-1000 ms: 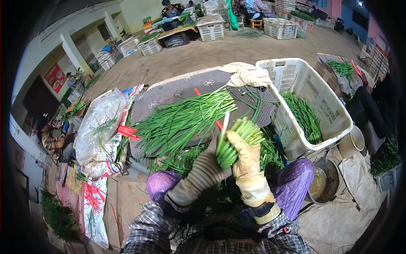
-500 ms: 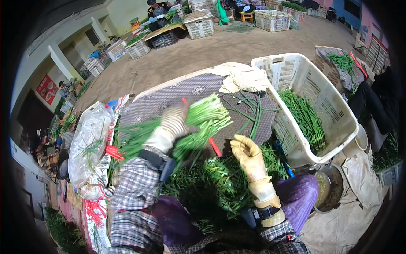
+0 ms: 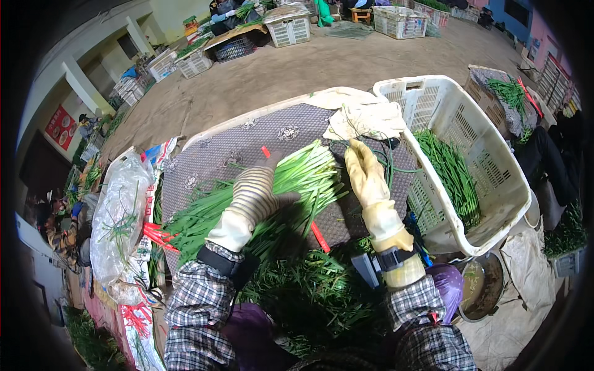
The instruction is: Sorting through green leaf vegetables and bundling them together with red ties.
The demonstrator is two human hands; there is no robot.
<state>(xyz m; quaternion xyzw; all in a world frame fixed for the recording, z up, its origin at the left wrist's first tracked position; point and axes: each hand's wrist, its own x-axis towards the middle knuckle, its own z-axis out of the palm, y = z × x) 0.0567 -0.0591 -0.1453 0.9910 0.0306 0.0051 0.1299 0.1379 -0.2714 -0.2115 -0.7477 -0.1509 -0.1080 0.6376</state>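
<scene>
My left hand (image 3: 253,195), in a striped glove with a pale cuff, lies over a bundle of long green stalks (image 3: 306,170) with pale ends, thumb and fingers spread across it. The bundle rests on a patterned grey pad (image 3: 229,145) over a red strip (image 3: 318,235). My right hand (image 3: 366,179), in a cream rubber glove, is open just right of the pale ends, beside some loose dark stalks. A cream cloth (image 3: 365,117) lies behind it. Loose greens (image 3: 309,290) fill the space below the pad.
A white crate (image 3: 495,191) of greens stands at right, above a metal pot (image 3: 489,290). A plastic bag (image 3: 120,204) and red strips lie at left. Co-workers (image 3: 86,123) sit among crates (image 3: 288,31) around the concrete floor (image 3: 297,68); another's dark-trousered legs (image 3: 550,167) show at right.
The stalks my hands held a second ago now lie with the bundle on the pad. My left hand moved up-left onto them; my right hand opened and moved upward.
</scene>
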